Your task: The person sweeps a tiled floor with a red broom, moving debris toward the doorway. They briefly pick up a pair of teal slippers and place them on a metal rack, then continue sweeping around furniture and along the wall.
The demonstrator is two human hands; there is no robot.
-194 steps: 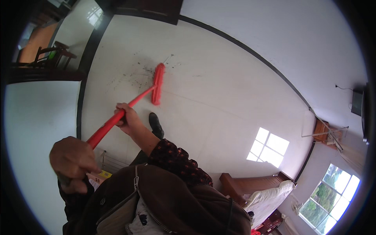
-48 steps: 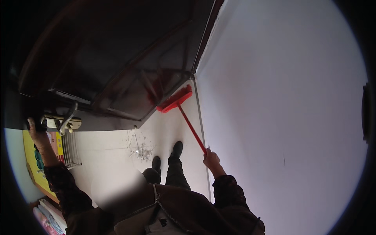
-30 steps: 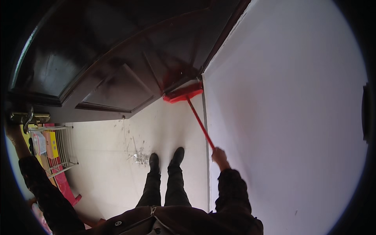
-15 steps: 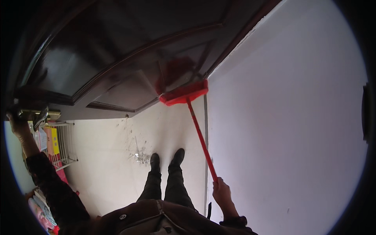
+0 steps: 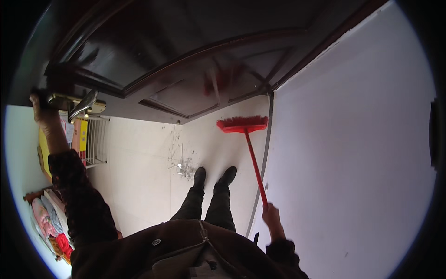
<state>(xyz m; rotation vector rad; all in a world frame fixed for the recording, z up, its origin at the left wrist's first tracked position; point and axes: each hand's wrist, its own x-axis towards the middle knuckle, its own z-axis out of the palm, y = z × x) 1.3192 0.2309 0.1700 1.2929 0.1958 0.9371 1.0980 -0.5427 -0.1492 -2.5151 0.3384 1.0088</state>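
Note:
My left hand grips the edge of a dark brown panelled door, right beside its brass lever handle; some of the fingers are hidden. In my right hand is the upper end of a red broom's handle. The broom head rests on the pale tiled floor, a little out from the door's bottom edge and close to the wall at right. A heap of dust and litter lies in front of my shoes.
The white wall with a grey skirting strip runs along my right. At left stand a white wire rack with boxes and a shelf of folded cloth. Finer dirt trails from the heap toward the door.
The broom head has come away from the foot of the door and back toward me over the floor. My left hand keeps its hold on the door edge. The view has shifted somewhat.

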